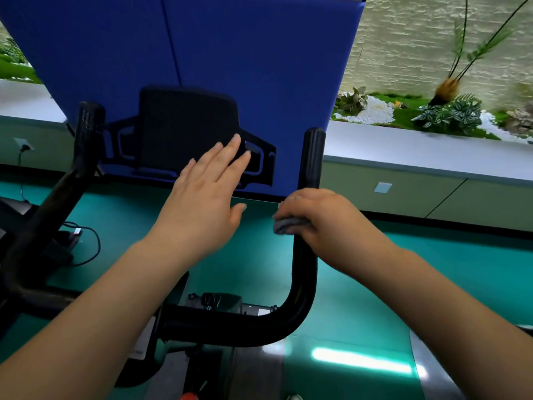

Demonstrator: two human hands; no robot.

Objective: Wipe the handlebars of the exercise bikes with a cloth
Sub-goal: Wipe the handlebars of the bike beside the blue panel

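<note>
A black exercise bike fills the middle of the view. Its right handlebar (312, 157) rises upright, and my right hand (323, 220) grips it about halfway up with a grey cloth (284, 226) wrapped between palm and bar. The left handlebar (85, 134) stands free at the left. My left hand (207, 192) hovers flat with straight fingers in front of the black console holder (184, 131), holding nothing. Whether its fingertips touch the holder I cannot tell.
A blue partition panel (230, 53) stands right behind the bike. A long grey-topped ledge (418, 151) with plants (450, 114) and white pebbles runs along the back. The floor (432, 284) is teal, with a black cable (92, 243) at the left.
</note>
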